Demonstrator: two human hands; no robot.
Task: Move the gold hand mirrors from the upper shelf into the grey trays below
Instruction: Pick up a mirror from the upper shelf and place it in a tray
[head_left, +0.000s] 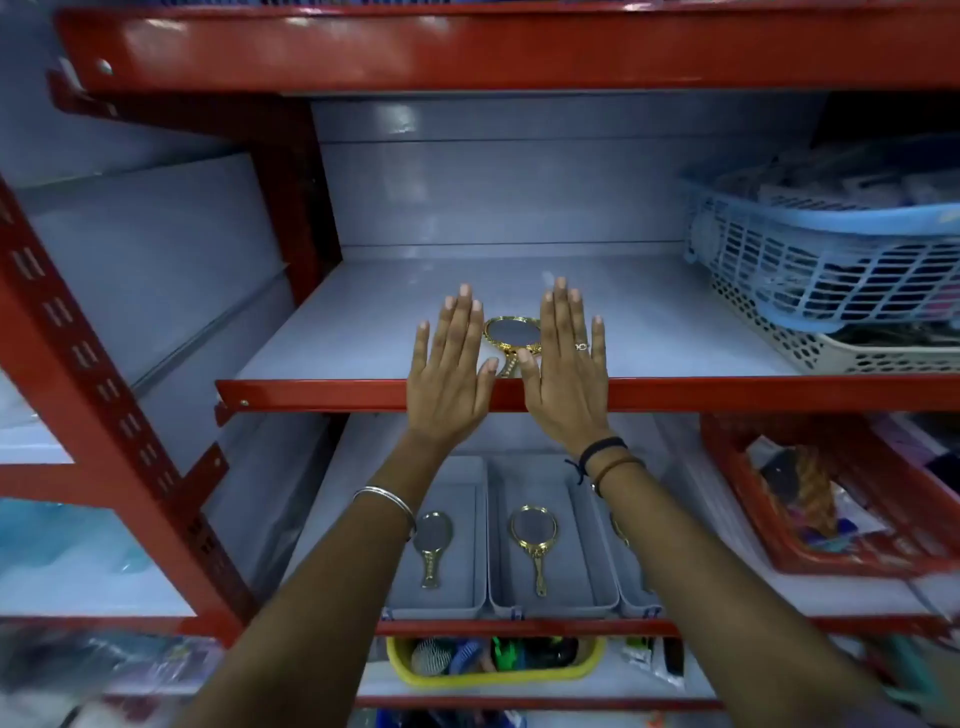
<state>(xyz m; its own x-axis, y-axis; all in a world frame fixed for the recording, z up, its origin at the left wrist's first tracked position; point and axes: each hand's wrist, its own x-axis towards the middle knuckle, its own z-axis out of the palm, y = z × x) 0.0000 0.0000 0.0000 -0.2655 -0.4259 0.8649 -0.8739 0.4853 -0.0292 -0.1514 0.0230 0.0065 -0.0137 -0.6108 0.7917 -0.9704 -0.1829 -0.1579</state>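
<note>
One gold hand mirror (510, 336) lies flat on the grey upper shelf (332, 343), glass up, handle toward the red front lip. My left hand (451, 371) and my right hand (565, 364) are flat, fingers spread, on either side of it, holding nothing. On the shelf below stand three grey trays. The left tray (470, 603) holds a gold mirror (432, 545). Another gold mirror (535, 540) lies in the middle tray (498, 519). The right tray (631, 597) is mostly hidden by my right forearm; a gold mirror edge (619, 530) shows in it.
A blue basket (831, 249) stacked on a white basket (841, 348) fills the upper shelf's right end. A red basket (779, 525) of goods sits right of the trays. A yellow bin (498, 670) of combs stands one shelf lower. Red uprights (104, 395) frame the left.
</note>
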